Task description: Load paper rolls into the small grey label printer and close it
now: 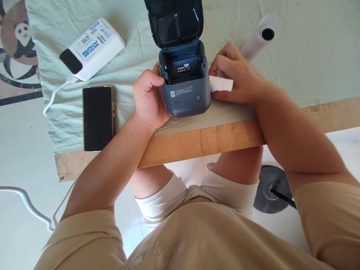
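A dark blue printer-like device stands near the table's front edge, its black lid raised and its inner compartment showing. My left hand is wrapped round the device's left side, thumb on the front corner. At the right side, my right hand has its fingers bent against the device. A small white paper strip lies between that hand's fingers and the device. Some of the right fingertips are hidden behind the device's side and the strip. Just beyond the right hand lies a white roll with a dark core.
A white power bank with a cable lies at the upper left. Below it is a phone, screen dark. The table has a pale green cloth and a wooden front edge. A black round base stands on the floor.
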The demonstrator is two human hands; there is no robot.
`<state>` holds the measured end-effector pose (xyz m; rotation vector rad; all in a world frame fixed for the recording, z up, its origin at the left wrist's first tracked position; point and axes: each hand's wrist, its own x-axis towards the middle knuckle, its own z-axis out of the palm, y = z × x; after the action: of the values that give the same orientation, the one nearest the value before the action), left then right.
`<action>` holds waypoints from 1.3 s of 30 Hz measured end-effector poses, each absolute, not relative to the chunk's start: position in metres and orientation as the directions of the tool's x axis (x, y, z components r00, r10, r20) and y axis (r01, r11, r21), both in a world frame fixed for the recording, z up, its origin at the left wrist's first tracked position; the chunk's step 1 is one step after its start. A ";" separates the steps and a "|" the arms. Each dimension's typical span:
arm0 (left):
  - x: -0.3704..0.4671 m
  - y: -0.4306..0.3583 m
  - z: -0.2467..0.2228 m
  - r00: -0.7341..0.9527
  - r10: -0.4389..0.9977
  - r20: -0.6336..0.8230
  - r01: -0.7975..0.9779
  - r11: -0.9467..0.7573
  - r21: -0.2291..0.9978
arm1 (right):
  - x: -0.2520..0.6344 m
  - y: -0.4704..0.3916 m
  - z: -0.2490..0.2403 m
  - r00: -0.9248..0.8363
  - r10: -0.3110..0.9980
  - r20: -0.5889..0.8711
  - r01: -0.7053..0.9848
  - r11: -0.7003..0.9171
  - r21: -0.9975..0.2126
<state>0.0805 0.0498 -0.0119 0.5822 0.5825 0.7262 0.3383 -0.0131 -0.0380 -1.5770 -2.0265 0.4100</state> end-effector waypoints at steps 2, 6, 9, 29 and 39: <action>0.081 0.049 -0.010 0.600 0.744 -0.294 -0.445 0.615 0.651 | 0.338 -0.013 -0.035 -0.123 0.967 0.222 0.818 0.225 -0.529; 0.083 0.047 -0.006 0.606 0.749 -0.268 -0.445 0.598 0.666 | 0.330 -0.010 -0.033 0.052 0.945 0.323 0.790 0.159 -0.592; 0.083 0.044 -0.005 0.608 0.751 -0.259 -0.431 0.585 0.687 | 0.325 -0.009 -0.034 0.156 0.921 0.357 0.731 0.135 -0.669; 0.081 0.042 -0.008 0.610 0.768 -0.195 -0.396 0.508 0.765 | 0.329 -0.004 -0.040 0.211 0.896 0.391 0.742 0.114 -0.661; 0.084 0.039 -0.001 0.613 0.743 -0.269 -0.433 0.600 0.673 | 0.327 -0.005 -0.041 0.144 0.927 0.347 0.747 0.128 -0.653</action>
<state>0.0844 0.0395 -0.0013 0.5986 0.5745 0.7268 0.3265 -0.0045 -0.0410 -1.6539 -1.6389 0.2963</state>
